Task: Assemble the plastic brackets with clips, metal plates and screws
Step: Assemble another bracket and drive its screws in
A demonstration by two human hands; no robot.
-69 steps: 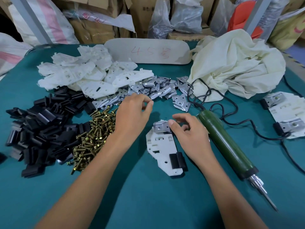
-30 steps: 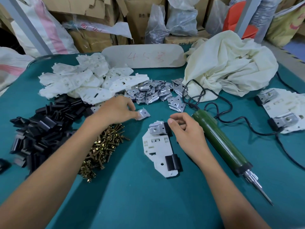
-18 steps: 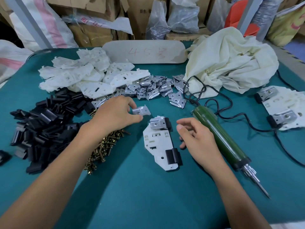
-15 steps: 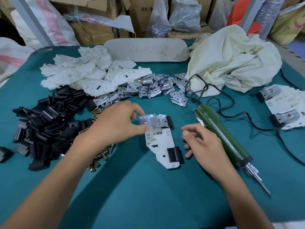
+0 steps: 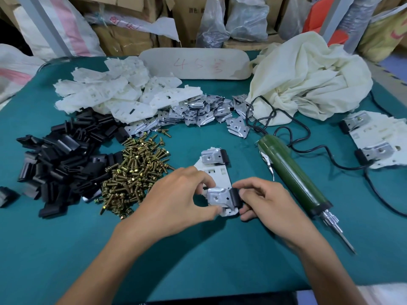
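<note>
A white plastic bracket point(image 5: 220, 175) lies on the green table point(image 5: 198, 260) in front of me. Its far end carries a metal plate point(image 5: 211, 156) over a black clip point(image 5: 224, 156). A second metal plate point(image 5: 218, 196) sits on the near end against another black clip point(image 5: 235, 197). My left hand point(image 5: 176, 199) pinches this near plate from the left with thumb and fingers. My right hand point(image 5: 266, 201) grips the near clip and the bracket's edge from the right. Brass screws point(image 5: 136, 170) lie in a heap to the left.
Black clips point(image 5: 59, 159) are piled at the left, white brackets point(image 5: 114, 93) and metal plates point(image 5: 198, 111) behind. A green electric screwdriver point(image 5: 293, 177) with a black cord lies at the right. Finished brackets point(image 5: 378, 139) sit far right, and a cream cloth point(image 5: 312, 78) lies behind.
My left hand picked a metal plate from the pile and brought it down onto the bracket's near end. My right hand moved from the far plate to the near clip.
</note>
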